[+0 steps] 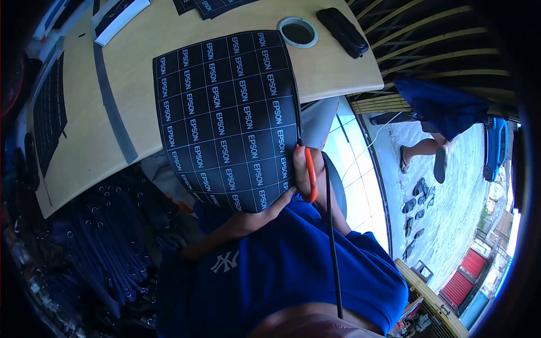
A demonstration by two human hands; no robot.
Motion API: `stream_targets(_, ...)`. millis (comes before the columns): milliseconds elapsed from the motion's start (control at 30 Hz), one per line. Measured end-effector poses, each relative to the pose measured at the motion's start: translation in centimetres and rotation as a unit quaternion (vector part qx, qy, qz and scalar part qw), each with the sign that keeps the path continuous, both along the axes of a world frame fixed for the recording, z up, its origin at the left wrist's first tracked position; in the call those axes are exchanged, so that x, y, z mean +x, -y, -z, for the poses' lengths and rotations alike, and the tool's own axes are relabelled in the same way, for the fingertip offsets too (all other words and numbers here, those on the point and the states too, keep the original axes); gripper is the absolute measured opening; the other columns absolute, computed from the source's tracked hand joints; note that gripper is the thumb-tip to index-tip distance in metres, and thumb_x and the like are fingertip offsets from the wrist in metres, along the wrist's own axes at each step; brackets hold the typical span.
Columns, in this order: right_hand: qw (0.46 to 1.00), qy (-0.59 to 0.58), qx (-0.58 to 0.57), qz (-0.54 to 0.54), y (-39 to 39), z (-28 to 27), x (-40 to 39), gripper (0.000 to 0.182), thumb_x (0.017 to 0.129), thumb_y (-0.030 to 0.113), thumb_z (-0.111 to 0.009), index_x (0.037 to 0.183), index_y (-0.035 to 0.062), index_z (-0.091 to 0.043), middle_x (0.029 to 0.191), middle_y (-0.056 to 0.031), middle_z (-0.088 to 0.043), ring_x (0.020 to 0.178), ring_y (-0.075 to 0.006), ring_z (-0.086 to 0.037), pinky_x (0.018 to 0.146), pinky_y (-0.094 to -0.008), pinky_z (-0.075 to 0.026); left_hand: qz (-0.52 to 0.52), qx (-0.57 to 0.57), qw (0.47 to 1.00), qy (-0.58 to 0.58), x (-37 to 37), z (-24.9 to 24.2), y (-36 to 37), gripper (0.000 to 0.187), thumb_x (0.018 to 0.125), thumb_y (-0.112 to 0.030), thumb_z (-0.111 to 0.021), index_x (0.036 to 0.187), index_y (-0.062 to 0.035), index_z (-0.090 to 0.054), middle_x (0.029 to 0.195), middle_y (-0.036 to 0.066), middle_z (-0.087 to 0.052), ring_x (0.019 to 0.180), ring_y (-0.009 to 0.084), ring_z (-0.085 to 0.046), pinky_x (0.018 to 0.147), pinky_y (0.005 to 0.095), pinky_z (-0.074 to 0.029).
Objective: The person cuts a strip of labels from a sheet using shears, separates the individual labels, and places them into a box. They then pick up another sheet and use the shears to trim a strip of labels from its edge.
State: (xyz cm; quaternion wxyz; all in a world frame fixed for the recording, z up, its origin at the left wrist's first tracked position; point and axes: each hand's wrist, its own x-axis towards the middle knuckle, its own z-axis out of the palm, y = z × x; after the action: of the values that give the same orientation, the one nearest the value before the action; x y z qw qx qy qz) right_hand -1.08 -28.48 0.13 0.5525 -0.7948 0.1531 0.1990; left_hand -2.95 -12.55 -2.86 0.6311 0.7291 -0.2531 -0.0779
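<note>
A black sheet printed with rows of white EPSON labels (220,112) curves over the table's front edge toward my body. My left hand (270,209) holds its lower right corner, fingers partly hidden beneath the sheet. Orange-handled scissors (310,177) are in my right hand (307,169), with the thumb on the sheet side of the handle. The scissors' dark blades lie along the sheet's right edge, and their tips cannot be made out. My two hands are close together at that corner.
On the wooden table (338,79) are a tape roll (297,32), a black pouch (342,32), a white box (121,19), a grey strip (112,112) and more black sheets (49,112). Dark strapped items (101,242) hang below left. A person's leg (420,149) shows outside, near several sandals.
</note>
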Motion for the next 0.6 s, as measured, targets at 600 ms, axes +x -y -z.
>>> stream_targets(600, 0.98, 0.192, 0.043, 0.033, -0.2, 0.6, 0.6, 0.049, 0.092, 0.041, -0.041, 0.072, -0.0027, -0.05, 0.056, -0.007, -0.048, 0.055, -0.014, -0.047, 0.052, -0.0295, -0.04, 0.21, 0.204, 0.933, -0.208, 1.0, -0.9, -2.7, 0.045, 0.091, -0.035, -0.047, 0.128, -0.0092, -0.044, 0.125, 0.009, -0.048, 0.115, 0.018, -0.047, 0.099, 0.0314, -0.038)
